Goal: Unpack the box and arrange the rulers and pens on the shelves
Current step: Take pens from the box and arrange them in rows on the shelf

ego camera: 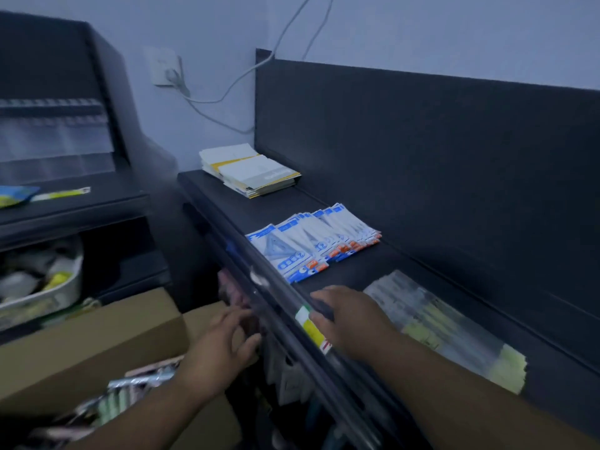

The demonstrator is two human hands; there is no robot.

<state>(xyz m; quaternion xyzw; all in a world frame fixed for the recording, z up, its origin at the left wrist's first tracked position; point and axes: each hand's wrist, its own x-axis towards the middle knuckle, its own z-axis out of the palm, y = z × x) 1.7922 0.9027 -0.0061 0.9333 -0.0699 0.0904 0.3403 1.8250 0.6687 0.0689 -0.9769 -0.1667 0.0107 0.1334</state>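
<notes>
The box (97, 336) stands open at lower left with packets inside, so the unpacking is judged part done. The left hand (227, 339) is held against the front edge of the shelf (233, 209), above the box; its fingers are blurred, and whether its grip is closed on anything cannot be told. Ruler packs (311, 241) are fanned in a row on the shelf. The right hand (349, 315) is laid on the shelf's front edge, its grip loose and empty. Pen packs (438, 323) lie just beside it. Next, another packet is probably to be fetched, which calls for a reach down into the box.
</notes>
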